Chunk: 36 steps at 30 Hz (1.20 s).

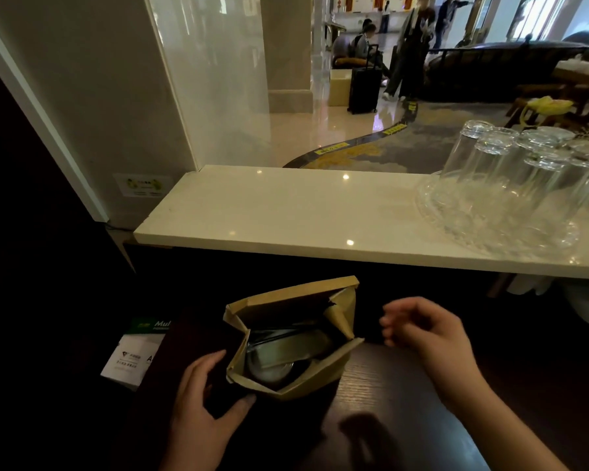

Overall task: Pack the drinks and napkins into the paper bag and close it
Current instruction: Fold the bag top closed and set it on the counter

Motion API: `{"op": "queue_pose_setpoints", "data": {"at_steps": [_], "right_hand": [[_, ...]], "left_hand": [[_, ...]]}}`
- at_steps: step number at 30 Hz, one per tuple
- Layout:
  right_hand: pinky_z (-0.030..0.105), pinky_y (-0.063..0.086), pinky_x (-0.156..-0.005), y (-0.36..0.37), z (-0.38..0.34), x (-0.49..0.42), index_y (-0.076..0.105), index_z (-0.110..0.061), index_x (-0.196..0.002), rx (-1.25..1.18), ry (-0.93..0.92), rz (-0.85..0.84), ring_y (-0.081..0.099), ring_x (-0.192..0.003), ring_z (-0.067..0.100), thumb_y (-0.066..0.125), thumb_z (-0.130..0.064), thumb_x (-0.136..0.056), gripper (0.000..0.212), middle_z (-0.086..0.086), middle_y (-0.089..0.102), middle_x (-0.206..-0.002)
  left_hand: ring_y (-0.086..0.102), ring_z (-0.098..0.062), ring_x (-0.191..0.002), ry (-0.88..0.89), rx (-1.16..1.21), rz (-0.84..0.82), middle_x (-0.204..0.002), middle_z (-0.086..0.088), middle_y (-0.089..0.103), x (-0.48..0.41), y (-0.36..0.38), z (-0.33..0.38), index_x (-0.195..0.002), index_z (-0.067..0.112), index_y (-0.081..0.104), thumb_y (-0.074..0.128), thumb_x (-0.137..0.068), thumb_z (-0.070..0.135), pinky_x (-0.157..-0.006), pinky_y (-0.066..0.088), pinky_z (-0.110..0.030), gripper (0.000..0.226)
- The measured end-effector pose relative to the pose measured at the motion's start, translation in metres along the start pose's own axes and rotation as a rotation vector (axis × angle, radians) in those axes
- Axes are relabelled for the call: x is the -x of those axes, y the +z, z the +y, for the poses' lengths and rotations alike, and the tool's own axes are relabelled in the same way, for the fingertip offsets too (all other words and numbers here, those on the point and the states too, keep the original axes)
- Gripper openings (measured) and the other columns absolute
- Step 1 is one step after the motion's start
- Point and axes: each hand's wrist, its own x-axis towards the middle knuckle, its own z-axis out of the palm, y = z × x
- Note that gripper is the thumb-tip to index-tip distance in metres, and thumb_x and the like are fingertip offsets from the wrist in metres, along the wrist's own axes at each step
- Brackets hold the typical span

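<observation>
A brown paper bag stands open on the dark wooden counter in front of me. Inside it I see pale lidded drink cups, dim in the shadow. My left hand rests against the bag's left side, fingers spread, thumb at its lower left corner. To the right of the bag, my right hand hovers apart from it with fingers loosely curled and nothing in them. No napkins can be made out.
A white printed box lies left of the bag. A pale marble ledge runs above the counter, with several upturned glasses on a glass tray at its right. Beyond is a lobby with people and a suitcase.
</observation>
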Motion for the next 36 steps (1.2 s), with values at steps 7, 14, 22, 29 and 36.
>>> {"op": "queue_pose_setpoints", "data": {"at_steps": [7,14,22,29,36], "right_hand": [[0.021,0.054,-0.08,0.002,0.05,0.008,0.056,-0.04,-0.122,0.484,0.06,-0.213,0.057,-0.103,-0.002,0.082,-0.012,-0.069,0.066,-0.018,0.065,-0.111],[0.021,0.055,-0.073,0.023,0.068,-0.002,0.066,-0.032,-0.114,0.489,-0.045,-0.077,0.064,-0.093,0.003,0.08,-0.026,-0.077,0.04,-0.013,0.068,-0.098],[0.046,0.056,-0.071,0.035,0.062,-0.03,0.076,-0.02,-0.088,0.488,-0.041,-0.028,0.068,-0.074,0.013,0.07,-0.018,-0.087,0.006,0.0,0.072,-0.076],[0.051,0.054,-0.081,0.031,0.064,-0.038,0.07,-0.024,-0.089,0.434,-0.056,-0.095,0.064,-0.087,0.016,0.062,-0.025,-0.092,0.008,0.0,0.065,-0.092],[0.04,0.054,-0.092,0.026,0.08,-0.055,0.049,-0.032,-0.137,0.172,0.106,-0.102,0.054,-0.119,0.014,0.072,-0.028,-0.085,0.057,-0.005,0.056,-0.13]], "left_hand": [[0.047,0.022,-0.101,-0.02,0.028,0.076,-0.104,0.021,0.062,-0.014,0.015,0.009,-0.094,0.057,0.057,0.089,-0.068,0.017,-0.078,0.039,-0.02,0.058],[0.06,0.002,-0.088,-0.03,0.031,0.219,-0.087,0.015,0.066,-0.032,0.029,0.006,-0.085,0.048,0.061,0.084,-0.075,0.013,-0.067,0.043,-0.017,0.043],[0.062,-0.011,-0.072,-0.007,-0.016,0.304,-0.071,0.008,0.063,-0.056,0.034,-0.001,-0.071,0.027,0.061,0.08,-0.08,0.015,-0.052,0.041,-0.02,0.024],[0.051,-0.007,-0.117,-0.063,0.168,0.172,-0.13,0.01,0.053,-0.075,0.018,0.002,-0.144,0.029,0.04,0.083,-0.076,0.011,-0.093,0.046,-0.034,0.082],[0.056,-0.003,-0.113,-0.12,0.217,0.009,-0.118,0.017,0.061,-0.095,0.012,0.008,-0.139,0.035,0.048,0.082,-0.078,0.01,-0.093,0.049,-0.031,0.074]]}}
